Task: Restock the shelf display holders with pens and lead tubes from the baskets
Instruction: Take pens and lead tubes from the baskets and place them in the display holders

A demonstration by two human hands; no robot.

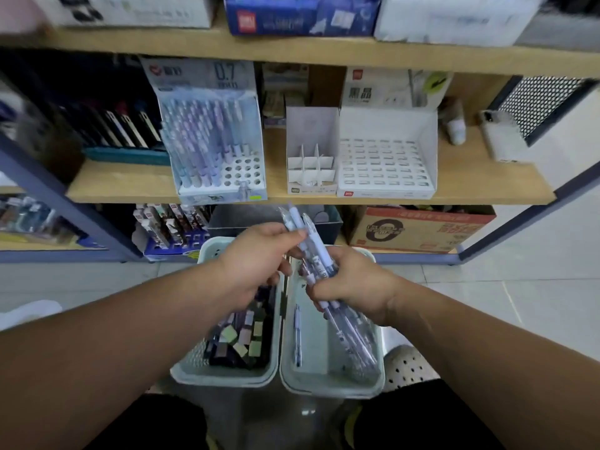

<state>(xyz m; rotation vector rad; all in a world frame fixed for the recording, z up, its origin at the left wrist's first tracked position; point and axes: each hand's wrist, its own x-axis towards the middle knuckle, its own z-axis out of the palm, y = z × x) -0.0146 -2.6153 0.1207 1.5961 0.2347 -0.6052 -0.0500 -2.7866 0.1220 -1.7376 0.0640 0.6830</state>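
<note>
The right hand (354,280) covers the middle of the bundle of pens (319,254), the left hand (256,254) hides the far end of the left basket (224,378), and far above both hands the top-shelf boxes (302,14) are blurred, their print unreadable, and cut off by the view's upper edge.

The pen holder (242,172) on the middle shelf carries a large "0.7" on its back card; the smaller print around it is too blurred to read. Right of that holder, a white card (367,89) shows two bold characters, "黑晶". Below and right of the holder an orange carton (418,228) bears a big black "0", and the red logo on the blue box (302,14) above the holder cannot be made out.
</note>
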